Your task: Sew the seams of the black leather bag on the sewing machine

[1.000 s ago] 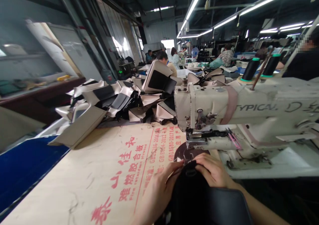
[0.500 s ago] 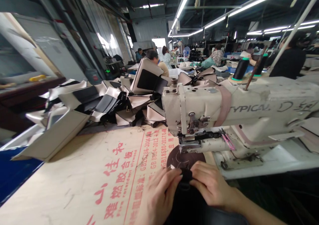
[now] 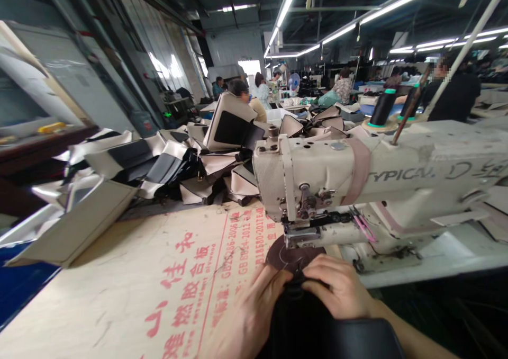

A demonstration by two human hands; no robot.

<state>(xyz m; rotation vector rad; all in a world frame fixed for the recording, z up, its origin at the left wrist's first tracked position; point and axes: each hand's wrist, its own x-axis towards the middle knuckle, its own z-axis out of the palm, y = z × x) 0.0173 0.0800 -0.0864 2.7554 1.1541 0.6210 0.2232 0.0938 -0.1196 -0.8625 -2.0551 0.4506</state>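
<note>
Step in hand looks like lining up or folding an edge: left hand (image 3: 257,301) and right hand (image 3: 339,285) both have a fingertip grip on the top edge of a black bag piece (image 3: 301,324), thumbs close together. The piece is low at centre, just short of the dark brown disc (image 3: 291,256), apart from the cylinder-arm sewing machine (image 3: 317,171). Exact fold hidden by fingers, can't tell. Next move probably calls for keeping both pinches level and the edge flat. Beige-and-black bag pieces (image 3: 232,120) heap at the back of the table (image 3: 130,279).
</note>
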